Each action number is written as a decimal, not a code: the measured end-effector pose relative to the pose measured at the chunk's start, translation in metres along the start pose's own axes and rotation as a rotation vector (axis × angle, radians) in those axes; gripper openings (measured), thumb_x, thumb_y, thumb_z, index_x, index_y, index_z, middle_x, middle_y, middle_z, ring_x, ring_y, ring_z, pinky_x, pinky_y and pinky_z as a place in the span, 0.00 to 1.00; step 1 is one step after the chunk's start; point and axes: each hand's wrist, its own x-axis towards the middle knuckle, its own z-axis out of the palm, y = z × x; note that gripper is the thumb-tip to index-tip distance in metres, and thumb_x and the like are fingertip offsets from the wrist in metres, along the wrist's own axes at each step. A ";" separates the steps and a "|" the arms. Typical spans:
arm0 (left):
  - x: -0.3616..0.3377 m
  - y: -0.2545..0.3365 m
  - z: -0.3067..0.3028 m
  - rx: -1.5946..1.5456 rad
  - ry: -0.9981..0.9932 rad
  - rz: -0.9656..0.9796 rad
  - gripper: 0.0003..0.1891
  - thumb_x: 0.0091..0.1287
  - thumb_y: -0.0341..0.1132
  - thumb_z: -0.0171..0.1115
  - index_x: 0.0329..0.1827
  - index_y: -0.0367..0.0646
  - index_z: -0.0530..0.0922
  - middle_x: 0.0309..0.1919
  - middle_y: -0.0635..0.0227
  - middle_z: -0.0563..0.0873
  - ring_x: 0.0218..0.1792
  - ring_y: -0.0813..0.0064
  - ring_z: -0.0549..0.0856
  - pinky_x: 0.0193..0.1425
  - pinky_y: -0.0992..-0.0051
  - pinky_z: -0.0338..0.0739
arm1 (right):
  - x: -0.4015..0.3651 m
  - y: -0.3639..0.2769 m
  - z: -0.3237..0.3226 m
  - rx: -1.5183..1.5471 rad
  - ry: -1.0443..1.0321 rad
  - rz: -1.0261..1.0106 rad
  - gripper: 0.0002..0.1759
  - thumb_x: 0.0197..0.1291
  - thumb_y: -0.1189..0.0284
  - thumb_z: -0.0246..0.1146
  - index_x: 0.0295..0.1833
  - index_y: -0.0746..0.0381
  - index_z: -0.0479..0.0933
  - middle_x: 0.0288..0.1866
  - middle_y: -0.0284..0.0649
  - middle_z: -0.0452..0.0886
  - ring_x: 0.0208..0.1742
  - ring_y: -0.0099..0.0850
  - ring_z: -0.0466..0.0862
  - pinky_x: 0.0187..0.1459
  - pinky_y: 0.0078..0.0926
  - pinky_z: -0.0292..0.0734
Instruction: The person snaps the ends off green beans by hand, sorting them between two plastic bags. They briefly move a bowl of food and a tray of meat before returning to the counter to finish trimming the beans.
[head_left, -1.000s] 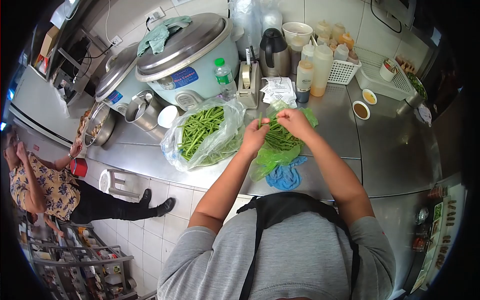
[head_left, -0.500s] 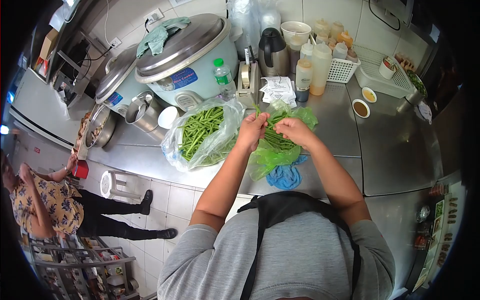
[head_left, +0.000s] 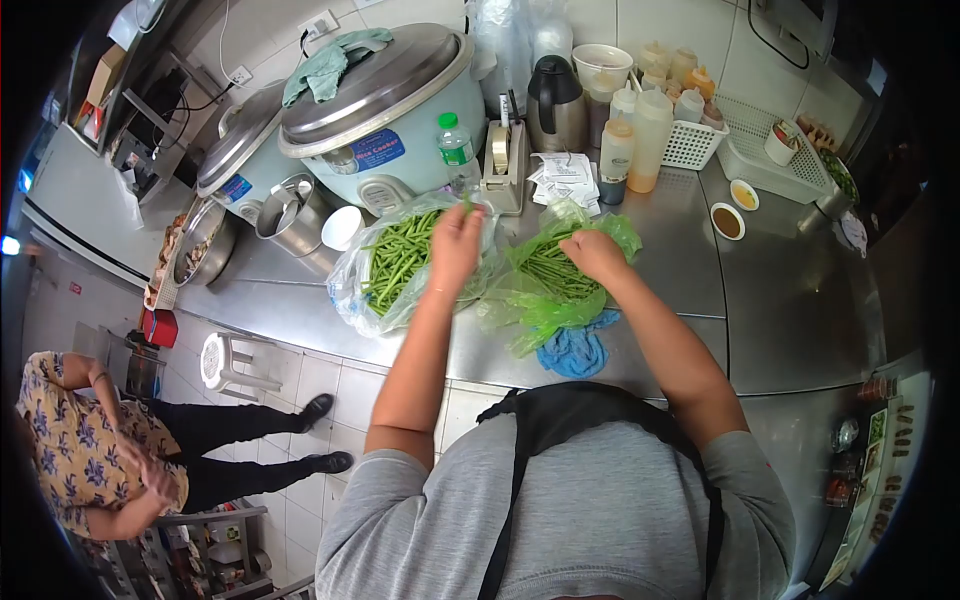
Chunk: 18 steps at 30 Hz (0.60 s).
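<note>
A clear plastic bag (head_left: 345,292) holds many short pieces of green bean (head_left: 397,262). Over its right side is my left hand (head_left: 457,243), fingers closed, with a bit of green bean (head_left: 467,204) showing at the fingertips. To the right, a green plastic bag (head_left: 545,312) lies spread around a bundle of long, uncut green beans (head_left: 555,268). My right hand (head_left: 597,255) is closed at the upper right of this bundle, fingertips at the beans; what it pinches is hidden. A crumpled blue cloth (head_left: 572,352) lies against the green bag's near side.
Behind the bags stand two large rice cookers (head_left: 375,100), a green-capped bottle (head_left: 456,150), a tape dispenser (head_left: 504,165), paper slips (head_left: 563,180) and sauce bottles (head_left: 650,140). Two sauce dishes (head_left: 728,221) sit right. Near a white stool (head_left: 235,362), another person (head_left: 100,440) stands at left.
My hands have parted: the left moved left from the green bag to the clear bag, the right stayed over the long beans. The other person's arms have lowered.
</note>
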 end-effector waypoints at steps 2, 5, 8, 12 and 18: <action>0.013 -0.010 -0.039 0.387 0.005 0.001 0.09 0.59 0.34 0.54 0.38 0.38 0.76 0.25 0.62 0.79 0.33 0.71 0.77 0.40 0.73 0.71 | -0.007 -0.005 -0.003 -0.096 -0.090 0.009 0.13 0.51 0.63 0.54 0.29 0.62 0.75 0.29 0.45 0.77 0.34 0.45 0.77 0.35 0.38 0.71; 0.017 -0.030 -0.073 0.800 -0.060 -0.100 0.12 0.55 0.33 0.56 0.41 0.38 0.76 0.32 0.53 0.78 0.37 0.59 0.77 0.44 0.66 0.70 | 0.004 0.011 0.024 -0.185 -0.125 -0.104 0.10 0.50 0.64 0.56 0.28 0.59 0.75 0.28 0.44 0.75 0.30 0.41 0.76 0.31 0.37 0.70; 0.005 -0.030 -0.077 0.939 -0.035 -0.178 0.17 0.53 0.37 0.57 0.45 0.42 0.74 0.42 0.49 0.73 0.42 0.53 0.74 0.47 0.62 0.69 | 0.004 0.008 0.038 -0.382 -0.098 -0.046 0.09 0.48 0.64 0.58 0.31 0.56 0.77 0.35 0.41 0.75 0.38 0.39 0.76 0.38 0.36 0.71; -0.002 -0.015 -0.054 0.733 0.092 0.091 0.17 0.50 0.32 0.61 0.44 0.41 0.75 0.40 0.52 0.74 0.42 0.57 0.74 0.47 0.66 0.69 | -0.007 0.010 0.056 -0.501 0.020 -0.101 0.10 0.47 0.66 0.58 0.37 0.53 0.77 0.44 0.39 0.72 0.48 0.39 0.71 0.47 0.38 0.66; -0.014 0.017 -0.010 0.271 -0.050 0.036 0.11 0.52 0.30 0.58 0.40 0.41 0.76 0.37 0.57 0.75 0.38 0.59 0.76 0.41 0.70 0.71 | -0.027 0.004 0.015 -0.266 -0.089 -0.082 0.11 0.47 0.67 0.59 0.39 0.55 0.77 0.45 0.40 0.72 0.49 0.37 0.70 0.50 0.40 0.63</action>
